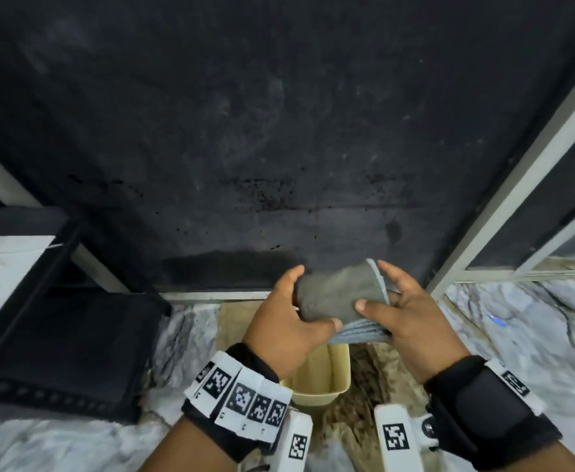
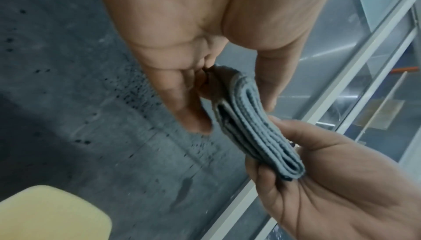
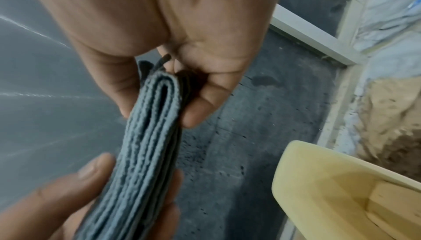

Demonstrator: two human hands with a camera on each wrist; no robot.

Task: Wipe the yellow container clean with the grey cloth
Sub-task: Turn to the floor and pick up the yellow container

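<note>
A folded grey cloth (image 1: 337,294) is held up between both hands, above a dark surface. My left hand (image 1: 286,325) grips its left end, thumb underneath and fingers curled over the top. My right hand (image 1: 405,311) pinches the right end, where the stacked folded edges show. Just below the hands, near my wrists, the pale yellow container (image 1: 320,379) stands open side up and looks empty. The left wrist view shows the cloth (image 2: 257,132) edge-on with the container's corner (image 2: 50,213) at the lower left. In the right wrist view the cloth (image 3: 148,144) hangs left of the container (image 3: 341,189).
A black tray-like box (image 1: 57,335) sits at the left. A dark, speckled panel (image 1: 279,131) fills the space ahead, framed by a pale bar (image 1: 517,165) on the right. The container stands on a brown stained patch (image 1: 367,386) amid the marbled surface (image 1: 534,335).
</note>
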